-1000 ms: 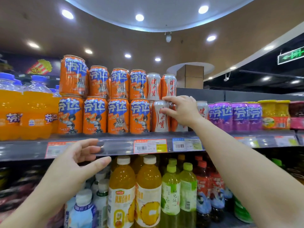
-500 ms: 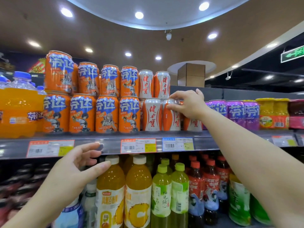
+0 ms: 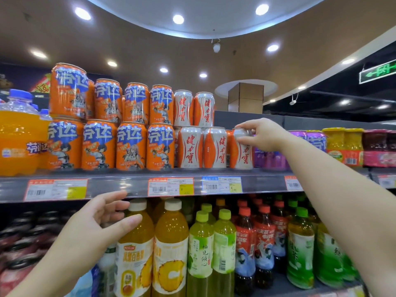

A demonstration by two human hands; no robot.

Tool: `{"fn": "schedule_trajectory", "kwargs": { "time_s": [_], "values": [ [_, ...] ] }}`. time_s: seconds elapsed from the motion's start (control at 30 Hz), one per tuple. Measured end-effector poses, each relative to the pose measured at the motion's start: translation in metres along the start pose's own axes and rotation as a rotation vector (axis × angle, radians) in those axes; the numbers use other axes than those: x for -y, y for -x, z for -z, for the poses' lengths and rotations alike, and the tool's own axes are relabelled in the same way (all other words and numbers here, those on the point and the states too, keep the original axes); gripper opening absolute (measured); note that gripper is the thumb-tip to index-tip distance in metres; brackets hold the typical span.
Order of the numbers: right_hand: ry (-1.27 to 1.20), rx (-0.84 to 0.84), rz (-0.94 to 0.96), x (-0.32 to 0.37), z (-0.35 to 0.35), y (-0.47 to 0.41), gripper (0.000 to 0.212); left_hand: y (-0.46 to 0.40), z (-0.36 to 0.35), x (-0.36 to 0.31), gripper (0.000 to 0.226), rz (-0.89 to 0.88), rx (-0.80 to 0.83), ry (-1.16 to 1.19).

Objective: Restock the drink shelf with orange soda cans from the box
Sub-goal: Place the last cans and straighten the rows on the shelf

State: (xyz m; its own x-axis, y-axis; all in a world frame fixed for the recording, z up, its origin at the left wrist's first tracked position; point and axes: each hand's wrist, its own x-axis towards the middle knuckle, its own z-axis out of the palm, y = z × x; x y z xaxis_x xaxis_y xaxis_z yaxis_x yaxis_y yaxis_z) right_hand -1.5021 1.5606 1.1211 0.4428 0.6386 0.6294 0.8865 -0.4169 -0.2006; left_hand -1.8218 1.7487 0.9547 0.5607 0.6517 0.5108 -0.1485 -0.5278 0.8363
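My right hand (image 3: 264, 136) grips the top of an orange and silver can (image 3: 241, 154) that stands on the top shelf (image 3: 128, 187), rightmost in a bottom row of like cans (image 3: 191, 147). Two more of these cans (image 3: 194, 109) are stacked above that row. Left of them, orange soda cans with blue lettering (image 3: 130, 144) stand in two stacked rows. My left hand (image 3: 102, 224) hovers with spread fingers in front of the shelf edge and a yellow juice bottle, holding nothing. The box is out of view.
Large orange soda bottles (image 3: 19, 142) stand at the shelf's left end. Purple cans (image 3: 312, 142), yellow jars (image 3: 342, 144) and dark red jars (image 3: 379, 146) fill the right side. Yellow (image 3: 169, 249), green (image 3: 222, 247) and dark tea bottles (image 3: 263, 243) crowd the lower shelf.
My right hand has shifted rightwards along the bottom row, from the middle cans to the rightmost orange and silver can, now standing at the front. The view panned right. My left hand barely moved.
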Motion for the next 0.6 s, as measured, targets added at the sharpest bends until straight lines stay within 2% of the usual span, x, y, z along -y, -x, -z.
{"fn": "schedule_trajectory", "kwargs": {
  "time_s": [0.13, 0.23, 0.3, 0.4, 0.47, 0.6],
  "values": [
    [-0.085, 0.032, 0.015, -0.003, 0.0, 0.002, 0.043, 0.007, -0.013, 0.001, 0.097, 0.008, 0.0, 0.003],
    [0.045, 0.012, 0.016, -0.004, -0.005, 0.002, 0.05, 0.013, -0.024, -0.007, 0.067, 0.005, 0.01, 0.014],
    [0.105, -0.13, 0.043, -0.003, -0.013, 0.009, 0.055, 0.018, -0.03, -0.014, 0.057, -0.002, -0.003, -0.02],
    [-0.024, -0.415, 0.164, 0.007, -0.03, 0.039, 0.046, 0.026, -0.037, -0.027, 0.061, -0.017, -0.029, -0.092],
    [-0.046, -0.412, 0.241, 0.014, -0.05, 0.066, 0.039, 0.032, -0.045, -0.036, 0.065, -0.017, -0.048, -0.112],
    [-0.016, -0.324, 0.26, 0.01, -0.079, 0.093, 0.037, 0.046, -0.066, -0.05, 0.056, -0.019, -0.086, -0.15]
  ]
}}
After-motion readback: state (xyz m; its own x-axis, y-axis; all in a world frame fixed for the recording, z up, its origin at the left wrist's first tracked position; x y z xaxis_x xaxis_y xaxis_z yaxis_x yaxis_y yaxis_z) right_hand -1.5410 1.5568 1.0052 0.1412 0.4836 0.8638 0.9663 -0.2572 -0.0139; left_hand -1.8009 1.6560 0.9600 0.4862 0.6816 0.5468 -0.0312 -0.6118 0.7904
